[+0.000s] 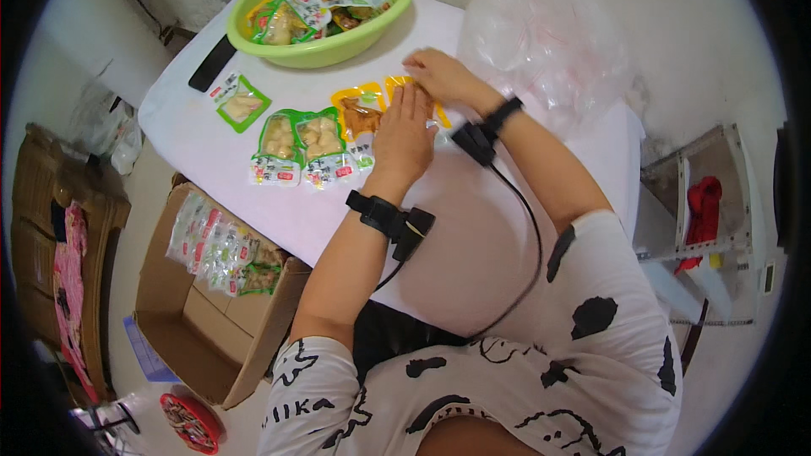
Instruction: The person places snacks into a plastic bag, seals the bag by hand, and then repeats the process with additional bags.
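Observation:
My left hand (404,137) lies flat, fingers together, pressing on an orange-edged snack packet (359,112) on the white table (473,245). My right hand (439,76) rests just beyond it, fingers curled on a second orange packet (397,83) that is mostly hidden beneath it. Two green-edged packets (300,148) lie side by side left of my left hand. Another green-edged packet (241,101) sits alone further left. Both wrists wear black bands with small devices and a cable.
A green basin (325,49) full of snack packets stands at the table's far end, a black phone (211,63) beside it. Crumpled clear plastic bags (549,42) lie at the right. A cardboard box (211,329) holding packets sits on the floor at the left.

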`<state>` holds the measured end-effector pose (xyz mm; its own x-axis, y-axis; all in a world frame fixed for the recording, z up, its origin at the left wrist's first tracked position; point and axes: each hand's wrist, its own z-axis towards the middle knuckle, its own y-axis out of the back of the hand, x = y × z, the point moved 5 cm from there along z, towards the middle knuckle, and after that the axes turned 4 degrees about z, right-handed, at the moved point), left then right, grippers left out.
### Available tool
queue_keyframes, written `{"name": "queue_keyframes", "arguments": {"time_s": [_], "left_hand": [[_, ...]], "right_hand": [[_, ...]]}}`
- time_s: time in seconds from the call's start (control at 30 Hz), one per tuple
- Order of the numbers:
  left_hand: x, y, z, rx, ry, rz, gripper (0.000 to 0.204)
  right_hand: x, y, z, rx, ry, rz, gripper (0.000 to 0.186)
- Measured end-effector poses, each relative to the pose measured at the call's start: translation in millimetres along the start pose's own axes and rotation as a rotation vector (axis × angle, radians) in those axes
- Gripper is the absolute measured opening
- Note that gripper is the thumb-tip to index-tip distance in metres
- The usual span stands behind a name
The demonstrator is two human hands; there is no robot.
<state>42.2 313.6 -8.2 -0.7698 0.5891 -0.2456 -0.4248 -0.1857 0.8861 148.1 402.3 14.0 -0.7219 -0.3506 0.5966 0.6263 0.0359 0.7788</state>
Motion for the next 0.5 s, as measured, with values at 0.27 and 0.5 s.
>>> {"name": "queue_keyframes", "arguments": {"time_s": [0.27,0.5], "left_hand": [[2.2,18.3,-0.4,-0.147,0.035,-0.231,0.04],[23.2,31.7,-31.6,-0.142,0.194,-0.016,0.044]], "right_hand": [[9.1,-5.9,-99.8,-0.162,0.148,-0.172,0.04],[46.1,-1.2,-31.5,-0.166,0.16,-0.028,0.023]]}}
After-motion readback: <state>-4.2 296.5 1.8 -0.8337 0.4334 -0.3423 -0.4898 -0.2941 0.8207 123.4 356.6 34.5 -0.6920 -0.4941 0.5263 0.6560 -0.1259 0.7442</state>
